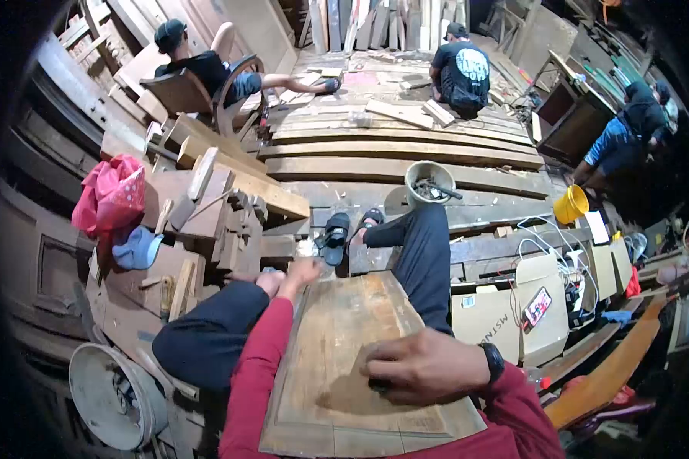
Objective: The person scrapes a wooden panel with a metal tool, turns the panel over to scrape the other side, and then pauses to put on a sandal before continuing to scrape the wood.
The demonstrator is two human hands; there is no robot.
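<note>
A worn wooden panel (337, 321) with a bevelled border lies across my lap, a dark damp-looking patch near its lower left. My left hand (305, 271) is closed at its far left corner, fingers curled against the edge. Over the right part of the panel, my right hand (429, 366) is closed, knuckles up, with a watch on the wrist. Something small and dark shows under its fingertips, mostly hidden, so its kind cannot be made out.
A bucket with tools (430, 187) stands beyond my feet. On the left are a whitish bucket (107, 413) and wood blocks; on the right, cardboard (486, 317), a phone (537, 307), cables and a yellow bucket (570, 204). Several people are farther off.
</note>
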